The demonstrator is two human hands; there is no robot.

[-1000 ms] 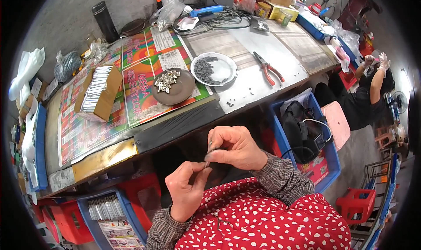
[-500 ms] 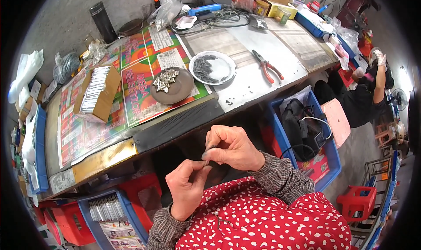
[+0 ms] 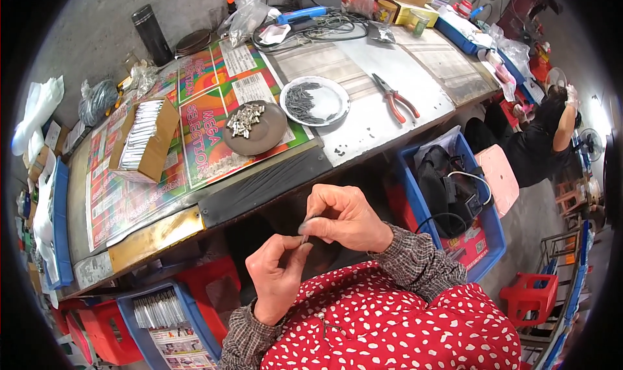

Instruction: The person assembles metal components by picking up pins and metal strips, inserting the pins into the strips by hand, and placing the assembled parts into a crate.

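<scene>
Above my lap, in front of the bench edge, my left hand (image 3: 278, 276) and my right hand (image 3: 347, 219) meet at the fingertips. Thumb and index finger of each are pinched closed around a small slender piece (image 3: 304, 239), pale where it shows; its ends are mostly hidden. On the bench beyond, a brown round dish (image 3: 269, 140) bears a heap of short silvery metal pieces (image 3: 245, 119). Right of it, a white plate (image 3: 339, 97) holds many thin dark grey slivers (image 3: 301, 101). Red-handled pliers (image 3: 397, 101) lie on the metal sheet.
Left on the bench stands an open cardboard box (image 3: 159, 143) of slim white-and-silver items. A blue bin (image 3: 488, 256) with a black bag is at my right. Another blue bin (image 3: 198, 318), holding clear slim packs, sits lower left. Farther right, a person (image 3: 542, 136) in dark clothing works.
My hands stay pinched together in nearly the same place, with only a slight shift at the fingertips. The person at the right has moved the head and raised arm a little.
</scene>
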